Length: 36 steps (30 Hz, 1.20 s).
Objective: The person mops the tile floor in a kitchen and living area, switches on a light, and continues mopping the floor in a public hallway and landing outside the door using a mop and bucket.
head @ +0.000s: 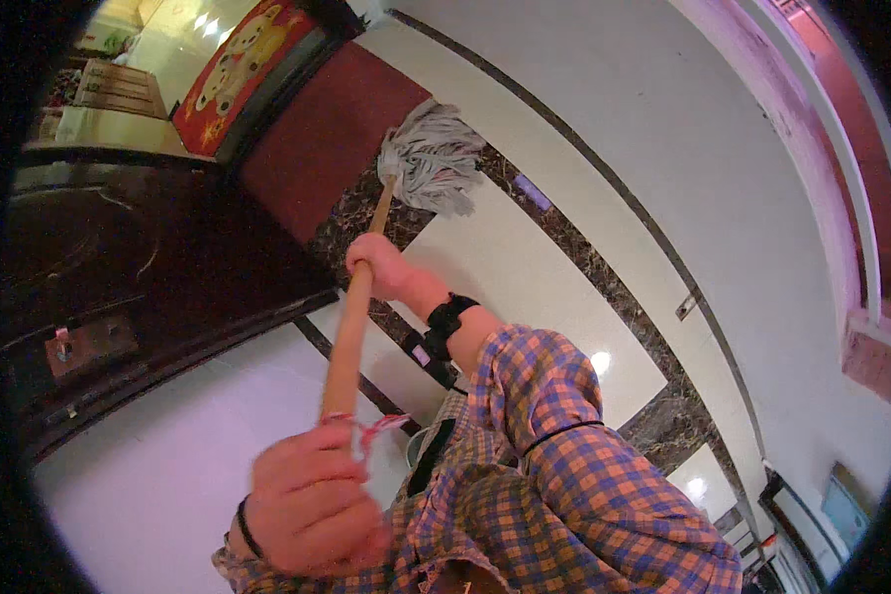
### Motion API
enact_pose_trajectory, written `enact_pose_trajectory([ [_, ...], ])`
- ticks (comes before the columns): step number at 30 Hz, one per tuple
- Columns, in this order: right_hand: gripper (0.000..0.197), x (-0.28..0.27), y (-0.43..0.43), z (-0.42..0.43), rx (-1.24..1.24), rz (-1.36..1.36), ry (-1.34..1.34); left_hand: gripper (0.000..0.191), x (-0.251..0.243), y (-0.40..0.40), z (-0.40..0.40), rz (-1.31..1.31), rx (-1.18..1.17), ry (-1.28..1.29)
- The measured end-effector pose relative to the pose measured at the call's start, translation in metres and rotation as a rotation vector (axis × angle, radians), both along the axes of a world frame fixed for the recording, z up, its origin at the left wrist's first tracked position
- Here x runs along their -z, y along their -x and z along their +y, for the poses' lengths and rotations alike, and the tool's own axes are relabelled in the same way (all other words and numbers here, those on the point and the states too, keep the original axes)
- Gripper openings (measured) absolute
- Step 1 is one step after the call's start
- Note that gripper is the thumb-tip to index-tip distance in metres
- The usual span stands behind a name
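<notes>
A string mop with a grey head (434, 160) and a wooden handle (350, 327) stretches out in front of me. My right hand (382, 261) grips the handle partway down, nearer the mop head. Closer to my body, my left hand (312, 496) is wrapped around the upper end, slightly blurred. A red and white string (379, 427) is tied on the handle just beyond it. The grey strands lie spread on the floor, over dark marbled border tile (397, 215) and beside a dark red surface (334, 134).
Cream floor tiles (512, 245) with dark marbled bands run alongside a pale wall (624, 96). On the left stands a dark door (104, 245) with a metal lock plate (93, 345). A red panel with bear pictures (237, 78) is at upper left.
</notes>
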State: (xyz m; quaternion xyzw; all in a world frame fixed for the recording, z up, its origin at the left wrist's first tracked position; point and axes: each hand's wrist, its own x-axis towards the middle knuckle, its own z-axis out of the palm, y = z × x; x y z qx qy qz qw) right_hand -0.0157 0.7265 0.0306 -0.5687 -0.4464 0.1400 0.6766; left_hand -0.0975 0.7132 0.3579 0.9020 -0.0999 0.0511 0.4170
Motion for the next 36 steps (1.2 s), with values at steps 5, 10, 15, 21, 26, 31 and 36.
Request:
enact_pose_trajectory([
  [5,0.018,-0.036,0.001,0.015,-0.076,-0.010,0.348,0.018,-0.024,-0.007,0.039,-0.184,-0.321,0.045],
  [10,0.016,-0.078,-0.019,0.001,-0.284,0.036,0.740,0.020,-0.041,-0.013,0.095,-0.202,-0.496,0.028],
  [15,0.020,-0.082,-0.017,-0.026,-0.330,0.057,0.920,0.024,-0.017,-0.017,0.132,-0.141,-0.822,0.478],
  [21,0.015,-0.025,-0.003,-0.117,-0.142,0.131,1.052,0.028,0.064,-0.043,0.120,0.199,-0.718,0.804],
  [26,0.016,0.015,0.000,-0.244,0.162,0.246,1.324,0.023,0.134,-0.099,0.032,0.504,-0.444,0.951],
  [31,0.011,0.054,0.025,-0.404,0.627,0.314,1.441,0.025,0.203,-0.138,-0.104,0.779,0.010,1.150],
  [36,0.012,0.070,0.050,-0.486,0.979,0.342,1.334,0.016,0.230,-0.150,-0.187,0.865,0.287,1.068],
])
